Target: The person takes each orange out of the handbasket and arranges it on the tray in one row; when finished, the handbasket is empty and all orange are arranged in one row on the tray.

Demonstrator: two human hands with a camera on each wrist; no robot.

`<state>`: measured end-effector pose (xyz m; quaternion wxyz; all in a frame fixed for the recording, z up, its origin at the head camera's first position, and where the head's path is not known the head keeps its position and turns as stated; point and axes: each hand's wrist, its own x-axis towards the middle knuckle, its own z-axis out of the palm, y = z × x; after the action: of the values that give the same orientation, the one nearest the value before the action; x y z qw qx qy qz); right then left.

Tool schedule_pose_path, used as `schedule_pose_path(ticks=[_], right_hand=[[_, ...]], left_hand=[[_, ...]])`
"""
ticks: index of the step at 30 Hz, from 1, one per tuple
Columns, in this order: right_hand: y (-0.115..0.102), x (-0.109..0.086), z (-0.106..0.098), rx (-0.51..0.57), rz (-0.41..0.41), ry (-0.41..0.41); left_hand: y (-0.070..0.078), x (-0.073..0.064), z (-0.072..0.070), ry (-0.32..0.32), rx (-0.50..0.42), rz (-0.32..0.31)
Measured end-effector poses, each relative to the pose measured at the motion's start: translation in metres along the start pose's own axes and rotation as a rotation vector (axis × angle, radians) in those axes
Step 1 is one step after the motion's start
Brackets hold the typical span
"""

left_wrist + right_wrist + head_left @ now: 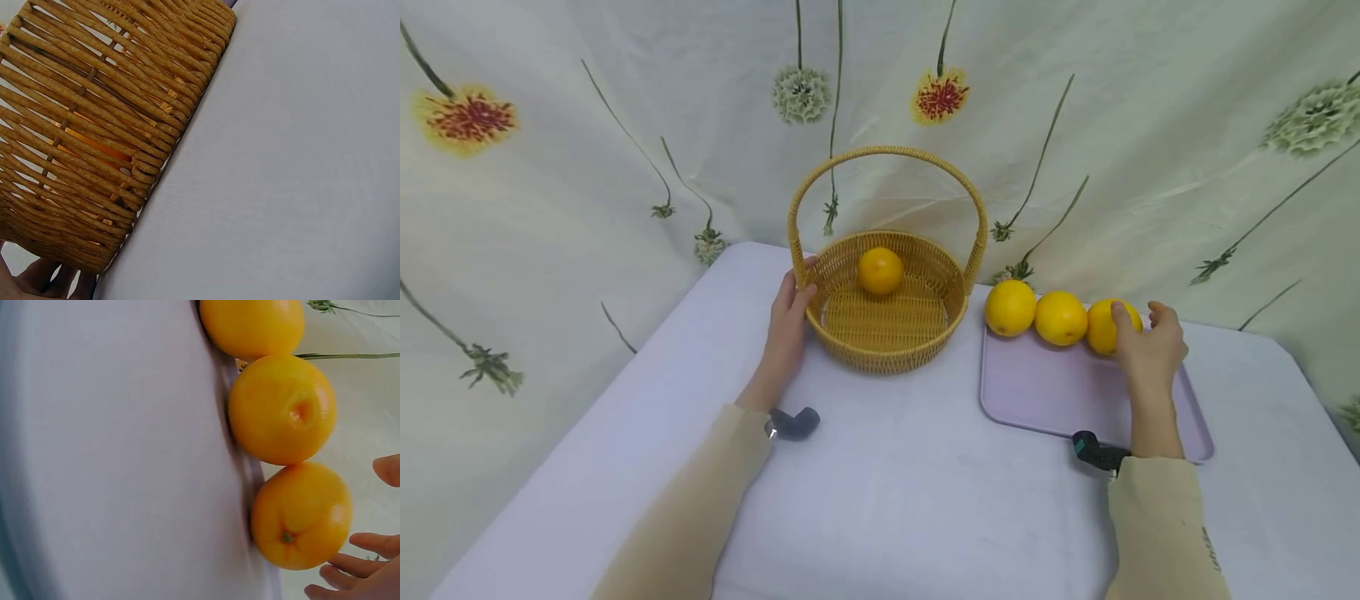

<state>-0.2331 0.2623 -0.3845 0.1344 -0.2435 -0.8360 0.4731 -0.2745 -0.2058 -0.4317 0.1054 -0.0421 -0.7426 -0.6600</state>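
A woven wicker basket (887,357) with a tall arched handle stands at the back middle, one orange (880,271) inside it. My left hand (786,325) grips the basket's left side at the handle's base, thumb at the rim. In the left wrist view its fingers (47,278) show at the wicker wall. Three oranges sit in a row along the far edge of a lilac tray (1037,392). Around the rightmost orange (300,515), my right hand (1153,350) has its fingers spread, thumb apart, fingertips right at the fruit's side.
A white cloth covers the table (880,483). Behind it hangs a pale curtain (700,100) printed with flowers, close to the basket and the tray. The middle orange (1060,318) and the left orange (1010,307) stand side by side, left of my right hand.
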Motion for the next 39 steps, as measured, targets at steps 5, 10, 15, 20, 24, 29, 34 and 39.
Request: schedule_pose_path(ticks=[5, 10, 15, 20, 24, 29, 34, 39], right_hand=[[-0.010, -0.005, -0.002, -0.004, -0.042, -0.005], [-0.025, -0.015, 0.000, -0.021, -0.078, -0.044], [-0.041, -0.027, 0.003, -0.037, -0.125, -0.122], [-0.057, -0.039, 0.009, -0.043, -0.215, -0.187], [-0.065, -0.048, 0.016, -0.058, -0.285, -0.270], [-0.071, -0.057, 0.025, -0.080, -0.362, -0.378], [-0.075, -0.064, 0.033, -0.098, -0.407, -0.438], [-0.080, -0.073, 0.037, -0.133, -0.426, -0.468]], left_hand=[[-0.011, 0.005, -0.001, 0.013, 0.007, 0.029], [-0.008, 0.004, -0.001, 0.017, -0.007, 0.019], [0.011, -0.004, 0.000, 0.013, -0.018, -0.012], [0.023, -0.011, 0.000, 0.010, -0.015, -0.028], [0.024, -0.011, 0.000, 0.010, -0.010, -0.019], [0.021, -0.011, -0.001, 0.007, -0.004, -0.012], [0.021, -0.011, 0.000, 0.004, -0.008, -0.018], [0.022, -0.011, 0.002, 0.001, -0.007, -0.009]])
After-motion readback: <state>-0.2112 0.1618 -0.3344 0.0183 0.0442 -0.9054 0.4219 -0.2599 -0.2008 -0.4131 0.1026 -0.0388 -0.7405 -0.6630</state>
